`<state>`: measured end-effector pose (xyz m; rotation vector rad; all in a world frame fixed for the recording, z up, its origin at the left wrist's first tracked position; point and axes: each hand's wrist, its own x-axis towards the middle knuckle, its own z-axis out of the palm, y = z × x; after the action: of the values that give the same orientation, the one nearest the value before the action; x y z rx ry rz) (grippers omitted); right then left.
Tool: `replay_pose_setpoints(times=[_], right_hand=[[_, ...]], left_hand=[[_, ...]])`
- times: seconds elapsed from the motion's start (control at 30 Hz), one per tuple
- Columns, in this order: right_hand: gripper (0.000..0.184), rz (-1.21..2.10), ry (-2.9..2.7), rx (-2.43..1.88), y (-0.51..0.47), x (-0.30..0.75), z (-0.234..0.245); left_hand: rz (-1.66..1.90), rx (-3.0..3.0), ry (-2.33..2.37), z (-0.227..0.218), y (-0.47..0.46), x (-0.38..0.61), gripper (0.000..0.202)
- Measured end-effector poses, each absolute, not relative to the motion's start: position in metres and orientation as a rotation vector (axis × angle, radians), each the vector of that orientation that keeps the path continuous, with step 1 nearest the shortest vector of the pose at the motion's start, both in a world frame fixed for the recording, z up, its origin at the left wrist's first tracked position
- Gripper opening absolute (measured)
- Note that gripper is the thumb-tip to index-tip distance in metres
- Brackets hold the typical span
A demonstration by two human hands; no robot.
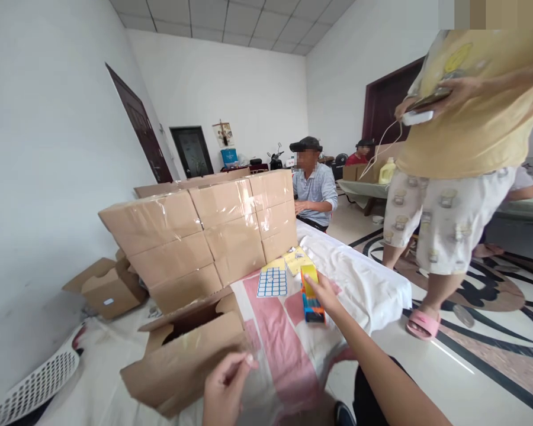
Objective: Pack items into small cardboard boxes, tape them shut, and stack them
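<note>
My right hand (pixel 325 296) reaches forward over the cloth-covered table (pixel 373 284) and its fingers close round a yellow, orange and blue puzzle cube piece (pixel 311 293). My left hand (pixel 226 387) is low in front, fingers pinched together at the edge of an open brown cardboard box (pixel 186 361); whatever it pinches is too small to make out. A blue-and-white sticker sheet (pixel 272 282) lies just left of the cube, with a yellow sheet (pixel 295 260) behind it.
A stack of taped cardboard boxes (pixel 204 231) fills the table's far left. An open box (pixel 109 287) sits on the floor by the wall, a white basket (pixel 39 384) below it. One person sits behind the table (pixel 313 186); another stands at right (pixel 453 177).
</note>
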<state>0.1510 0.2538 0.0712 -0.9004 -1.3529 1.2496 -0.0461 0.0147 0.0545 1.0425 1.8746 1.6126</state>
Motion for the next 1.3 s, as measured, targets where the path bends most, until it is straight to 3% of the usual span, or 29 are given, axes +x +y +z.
replay_pose_setpoints(times=[0.2, 0.3, 0.4, 0.53, 0.63, 0.73, 0.93, 1.17, 1.3], right_hand=[[0.058, 1.180, -1.351, -1.196, 0.266, 0.136, 0.063], [0.069, 0.750, -1.368, -1.409, 0.251, 0.144, 0.071], [0.051, 0.421, -1.619, -1.180, 0.212, 0.140, 0.090], [0.024, 0.685, -2.089, -0.494, 0.138, 0.106, 0.128], [0.024, 0.709, -2.260, -0.382, 0.095, 0.082, 0.155], [0.003, 0.670, -2.357, -0.365, 0.071, 0.075, 0.174], [0.012, 0.296, -2.417, -0.389, 0.042, 0.094, 0.182], [0.020, 0.665, -2.129, -0.423, 0.041, 0.127, 0.233], [0.032, 0.918, -2.169, -0.357, 0.067, 0.106, 0.256]], left_hand=[[1.648, 0.806, 1.798, 0.084, 0.000, -0.068, 0.058], [1.645, 0.792, 1.782, 0.085, -0.009, -0.073, 0.057], [1.624, 0.814, 1.756, 0.085, -0.017, -0.077, 0.056], [1.612, 0.871, 1.754, 0.089, -0.024, -0.079, 0.056], [1.626, 0.950, 1.724, 0.095, -0.029, -0.077, 0.054], [1.624, 1.025, 1.683, 0.099, -0.033, -0.072, 0.053], [1.434, 1.078, 1.838, 0.105, -0.040, -0.090, 0.063], [1.588, 1.417, 2.599, 0.139, -0.054, -0.141, 0.036], [1.191, 1.838, 2.875, 0.166, -0.027, -0.162, 0.048]])
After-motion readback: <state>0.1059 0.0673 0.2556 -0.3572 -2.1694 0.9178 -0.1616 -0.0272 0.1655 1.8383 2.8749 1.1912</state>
